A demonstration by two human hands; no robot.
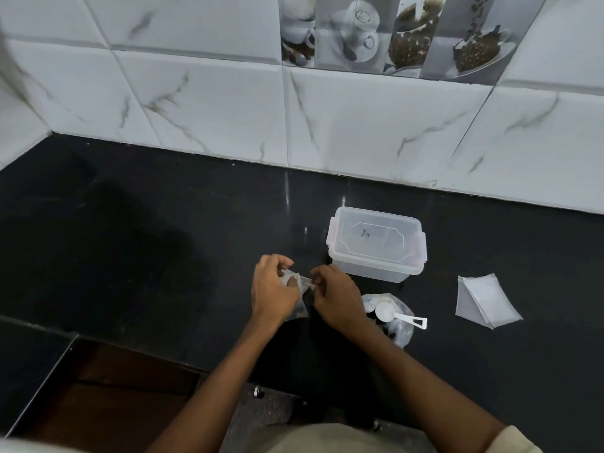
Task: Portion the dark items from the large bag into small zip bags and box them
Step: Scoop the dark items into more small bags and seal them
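Note:
A small clear zip bag (299, 291) hangs between my two hands above the black counter, with a few dark items at its bottom. My left hand (273, 291) pinches its top left edge and my right hand (336, 297) pinches the top right. Just right of my right wrist lies the large clear bag (397, 331) of dark items, with a white plastic scoop (392, 313) resting on it. Behind it stands a translucent plastic box (376, 245) with its clip lid on.
A small stack of empty zip bags (487, 300) lies at the right on the black counter (163, 240). A white tiled wall (359, 125) runs along the back. A brown recess (114, 387) opens below the counter's front edge at the left.

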